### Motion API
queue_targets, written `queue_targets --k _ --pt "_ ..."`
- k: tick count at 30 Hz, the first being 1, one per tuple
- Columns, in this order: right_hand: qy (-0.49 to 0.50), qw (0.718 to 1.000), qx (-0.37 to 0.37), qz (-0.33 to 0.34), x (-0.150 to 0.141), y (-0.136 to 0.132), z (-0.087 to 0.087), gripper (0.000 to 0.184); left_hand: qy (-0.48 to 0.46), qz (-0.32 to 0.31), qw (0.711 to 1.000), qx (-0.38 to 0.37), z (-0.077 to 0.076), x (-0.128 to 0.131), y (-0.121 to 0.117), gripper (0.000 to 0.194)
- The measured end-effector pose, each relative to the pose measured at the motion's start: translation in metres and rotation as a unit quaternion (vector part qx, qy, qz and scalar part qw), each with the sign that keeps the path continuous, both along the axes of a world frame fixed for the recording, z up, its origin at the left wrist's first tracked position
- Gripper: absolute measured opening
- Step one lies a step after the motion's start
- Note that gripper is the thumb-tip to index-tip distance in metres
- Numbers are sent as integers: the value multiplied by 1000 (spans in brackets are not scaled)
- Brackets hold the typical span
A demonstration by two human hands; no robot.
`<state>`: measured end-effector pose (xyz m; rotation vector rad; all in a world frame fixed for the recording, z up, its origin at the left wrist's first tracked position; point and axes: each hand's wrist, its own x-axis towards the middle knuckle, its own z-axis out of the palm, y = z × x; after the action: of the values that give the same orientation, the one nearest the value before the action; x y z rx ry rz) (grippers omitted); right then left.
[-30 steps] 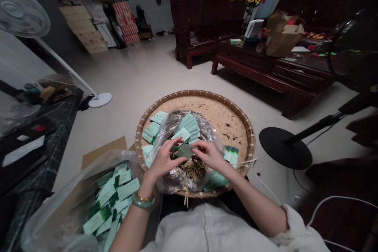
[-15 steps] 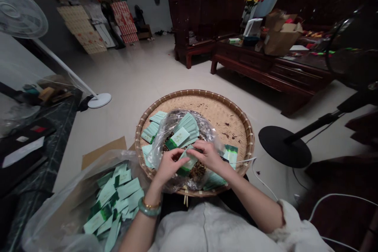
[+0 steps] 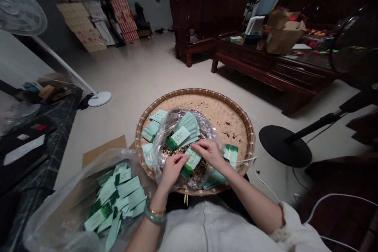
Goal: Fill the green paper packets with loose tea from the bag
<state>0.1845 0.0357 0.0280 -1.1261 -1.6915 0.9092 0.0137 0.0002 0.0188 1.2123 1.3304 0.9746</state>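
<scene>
Between my two hands is a light green paper packet with a dark green end, tilted over an open clear plastic bag. My left hand pinches its left edge, and my right hand pinches its top edge. Dried brown loose material lies in the bag below. A fanned stack of similar packets rests on that material, with one packet on top. The bag stands in a round woven bamboo tray, where more packets lie along the left side.
At my lower left, a large clear bag holds many loose green packets. Further packets sit at the tray's right. A white cable runs right. Fan bases stand on the floor, with a wooden table beyond.
The packet's printed face has turned into fuller view between my hands. My left hand has shifted slightly right and down; my right hand has moved a little.
</scene>
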Motion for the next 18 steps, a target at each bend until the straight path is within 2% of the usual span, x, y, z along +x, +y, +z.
queue_targets --k 8,12,15,18 --pt "6 999 -7 49 -4 -3 -4 28 -26 7 1000 0 -5 1 2 33" --pt "34 999 -35 15 -3 -5 -10 23 -62 42 997 -16 -9 5 1 35" --pt "59 996 -74 1 -4 -5 -15 21 -133 -11 988 -84 -8 10 -4 39" --pt "72 992 -107 0 -4 -3 -18 24 -201 -77 960 -181 -5 15 -10 43"
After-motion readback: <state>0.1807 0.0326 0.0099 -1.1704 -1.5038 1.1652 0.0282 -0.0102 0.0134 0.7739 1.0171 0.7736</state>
